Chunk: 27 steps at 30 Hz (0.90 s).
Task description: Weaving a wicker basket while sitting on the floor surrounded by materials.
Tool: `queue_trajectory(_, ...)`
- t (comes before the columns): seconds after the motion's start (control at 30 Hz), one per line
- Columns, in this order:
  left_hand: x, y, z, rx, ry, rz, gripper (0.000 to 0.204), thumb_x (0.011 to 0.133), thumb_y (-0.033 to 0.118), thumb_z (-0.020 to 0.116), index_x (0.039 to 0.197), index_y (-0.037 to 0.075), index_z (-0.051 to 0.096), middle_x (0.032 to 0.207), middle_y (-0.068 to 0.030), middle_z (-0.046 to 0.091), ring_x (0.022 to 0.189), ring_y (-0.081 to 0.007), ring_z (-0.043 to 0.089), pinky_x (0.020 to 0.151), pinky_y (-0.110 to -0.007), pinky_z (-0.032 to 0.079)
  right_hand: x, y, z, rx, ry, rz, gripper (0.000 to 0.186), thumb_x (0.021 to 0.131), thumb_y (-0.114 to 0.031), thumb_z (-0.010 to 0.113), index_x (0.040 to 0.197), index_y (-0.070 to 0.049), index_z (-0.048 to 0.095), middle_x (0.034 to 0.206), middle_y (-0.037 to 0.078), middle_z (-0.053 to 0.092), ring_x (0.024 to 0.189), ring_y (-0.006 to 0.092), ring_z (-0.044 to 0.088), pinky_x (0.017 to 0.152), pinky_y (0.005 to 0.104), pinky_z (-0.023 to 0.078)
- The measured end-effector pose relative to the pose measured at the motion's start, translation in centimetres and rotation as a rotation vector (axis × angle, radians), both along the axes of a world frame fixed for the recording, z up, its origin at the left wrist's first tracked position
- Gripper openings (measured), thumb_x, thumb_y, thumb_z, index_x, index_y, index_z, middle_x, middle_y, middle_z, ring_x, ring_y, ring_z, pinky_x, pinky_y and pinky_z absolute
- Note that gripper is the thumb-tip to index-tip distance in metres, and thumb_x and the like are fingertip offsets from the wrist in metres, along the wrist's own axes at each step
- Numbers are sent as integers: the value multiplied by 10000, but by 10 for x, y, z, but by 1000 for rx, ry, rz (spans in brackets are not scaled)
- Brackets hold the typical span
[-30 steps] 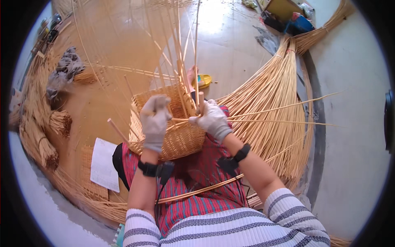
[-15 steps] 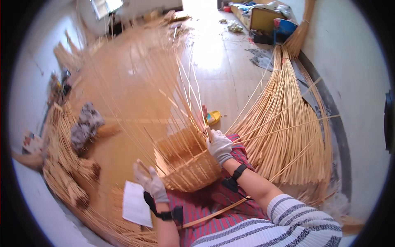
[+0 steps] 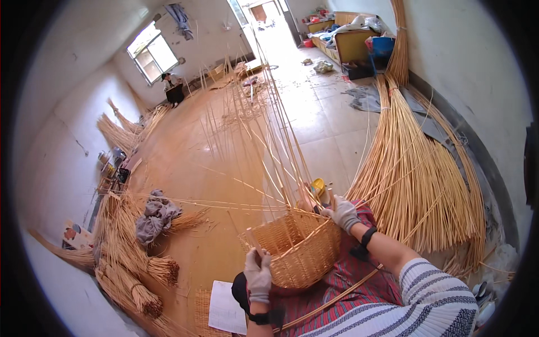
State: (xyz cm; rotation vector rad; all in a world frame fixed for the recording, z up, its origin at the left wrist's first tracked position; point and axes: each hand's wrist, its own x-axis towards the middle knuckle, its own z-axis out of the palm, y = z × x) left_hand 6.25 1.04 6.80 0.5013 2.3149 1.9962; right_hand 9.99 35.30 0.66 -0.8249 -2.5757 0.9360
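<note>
A half-woven wicker basket (image 3: 307, 259) rests tilted on my lap, with long thin canes (image 3: 283, 135) rising from its far side. My left hand (image 3: 258, 276), in a pale work glove, closes round a flat wooden post (image 3: 254, 240) at the basket's near left corner. At the right corner my right hand (image 3: 342, 214), gloved too, grips a second wooden post (image 3: 332, 198) beside the rim. Part of each hand's fingers is hidden. Under the basket lies a red and grey striped cloth (image 3: 359, 281).
Large cane bundles (image 3: 415, 180) spread at the right by the wall. More bundles (image 3: 115, 224) and a grey cloth (image 3: 157, 216) lie at the left. A white sheet (image 3: 227, 306) is near my left forearm. A person (image 3: 173, 90) is far back by the window. A yellow slipper (image 3: 318, 186) lies ahead.
The whole view has swung, so the room and the basket sit further right and lower. The long canes have stopped smearing so widely. Both hands remain at the basket's corner posts.
</note>
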Motion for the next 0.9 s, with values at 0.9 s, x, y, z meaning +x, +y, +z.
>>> queue_trajectory(0.9,42,-37,-56,44,-119,-182,878,900,264,784,1590,62,280,1551,-221,415,1464,-302,398,1227,-433,292,111,-146,64,-380,-577,1264,295,926,-349,670,1065,-104,756,916,148,727,871,327,702,813,415,551)
